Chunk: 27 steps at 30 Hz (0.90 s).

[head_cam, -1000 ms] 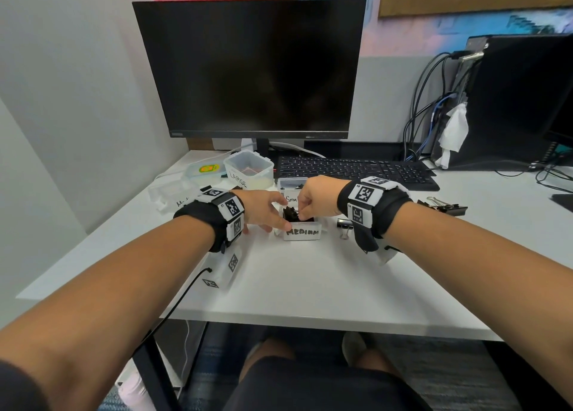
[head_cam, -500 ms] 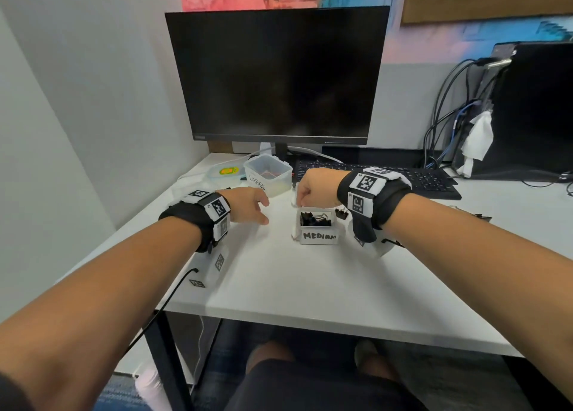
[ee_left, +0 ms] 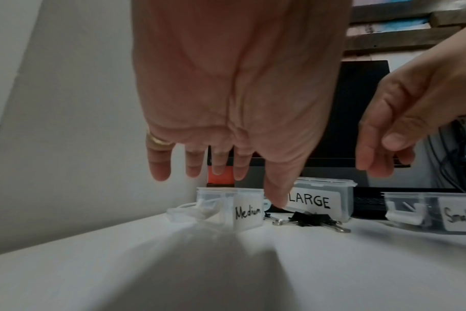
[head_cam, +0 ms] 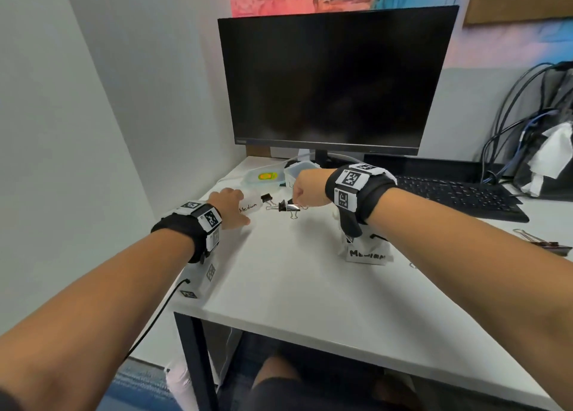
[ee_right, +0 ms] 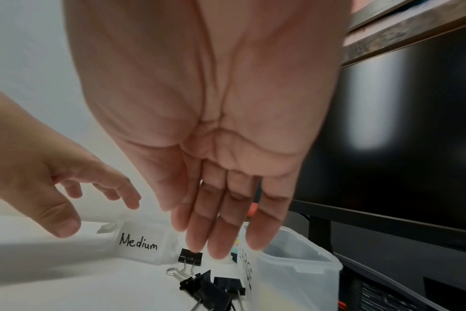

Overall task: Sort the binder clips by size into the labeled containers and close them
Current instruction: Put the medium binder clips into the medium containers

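You are mid-sort, between one drop and the next pick, by my reading; the white surface [head_cam: 279, 274] carries everything, and the biggest of the task's things, the tub labelled LARGE [ee_left: 319, 200], stands at the back just beside the loose clips, its top open in the right wrist view; the container labelled Medium [ee_left: 242, 208] sits left of it with its hinged lid flung back, and the Small container [ee_left: 439, 210] stands to the right; a second box marked MEDIUM [head_cam: 367, 254] stands nearer you, partly hidden under your right wrist. Your left hand [head_cam: 231, 204] hangs spread and relaxed just above the Medium container, holding nothing; your right hand [head_cam: 305, 190] hovers over the cluster of black binder clips [ee_right: 208, 288], fingers straight in the wrist view and empty, though from the head view it looks loosely bunched; one smaller clip [ee_right: 190, 255] lies right against the Medium container. The next move, I judge, calls for lowering your right fingertips onto one clip, pinching its body or wire handles, judging its size and carrying it to the matching label; lids come last. Against the frame half a second back, your right hand has left the near MEDIUM box and reached up to the far clips, your left has slid toward the far Medium container, and your head has turned left.
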Available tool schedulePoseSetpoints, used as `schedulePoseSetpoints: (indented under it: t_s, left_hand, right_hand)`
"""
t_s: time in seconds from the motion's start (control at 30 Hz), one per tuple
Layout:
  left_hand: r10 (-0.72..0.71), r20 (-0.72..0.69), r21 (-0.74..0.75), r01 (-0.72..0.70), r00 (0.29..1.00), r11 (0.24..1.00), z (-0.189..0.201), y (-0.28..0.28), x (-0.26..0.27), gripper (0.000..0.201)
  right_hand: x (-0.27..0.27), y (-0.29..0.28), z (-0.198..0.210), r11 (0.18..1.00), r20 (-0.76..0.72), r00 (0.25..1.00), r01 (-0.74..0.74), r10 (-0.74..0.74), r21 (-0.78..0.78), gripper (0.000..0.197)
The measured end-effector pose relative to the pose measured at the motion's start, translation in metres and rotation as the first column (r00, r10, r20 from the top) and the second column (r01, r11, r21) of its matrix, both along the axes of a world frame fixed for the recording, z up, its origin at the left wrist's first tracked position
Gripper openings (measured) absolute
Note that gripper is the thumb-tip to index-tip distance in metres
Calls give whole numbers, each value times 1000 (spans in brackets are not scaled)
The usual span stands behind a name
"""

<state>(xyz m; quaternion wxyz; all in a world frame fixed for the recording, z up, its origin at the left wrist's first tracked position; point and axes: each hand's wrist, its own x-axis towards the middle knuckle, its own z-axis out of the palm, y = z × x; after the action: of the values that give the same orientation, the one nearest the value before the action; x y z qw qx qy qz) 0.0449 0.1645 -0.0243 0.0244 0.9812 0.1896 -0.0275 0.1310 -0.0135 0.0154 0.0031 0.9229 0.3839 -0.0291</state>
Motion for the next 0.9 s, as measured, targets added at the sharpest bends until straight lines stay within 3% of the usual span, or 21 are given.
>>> schedulePoseSetpoints:
  t_s: [0.23,0.37,0.43,0.53,0.67,0.9]
  left_hand:
    - [-14,-13,-56,13,1000,998,4,28,17,52]
    - [-66,3,-141,66,998,988,6,39,23,39]
    - [-80,35,-164,85,996,983,6,43,25,33]
    - [-71,30,-195,76,997,978,9,47,26,26]
    - [-55,30,-184,60,998,981,11,52,28,25]
    - [-53,34,-233,59,998,971,8,59,32,15]
  right_hand:
    - [22,53,-4,959,44,999,-2,15,-283,39]
    - [34,77,-15,890,94,992,-29,80,-456,39]
    - [39,84,-18,867,108,992,-8,71,-499,41]
    - [45,87,-19,897,108,990,-29,85,-442,40]
    - [43,98,-24,822,110,989,-18,98,-569,42]
    - [60,114,-43,778,83,991,-28,102,-627,44]
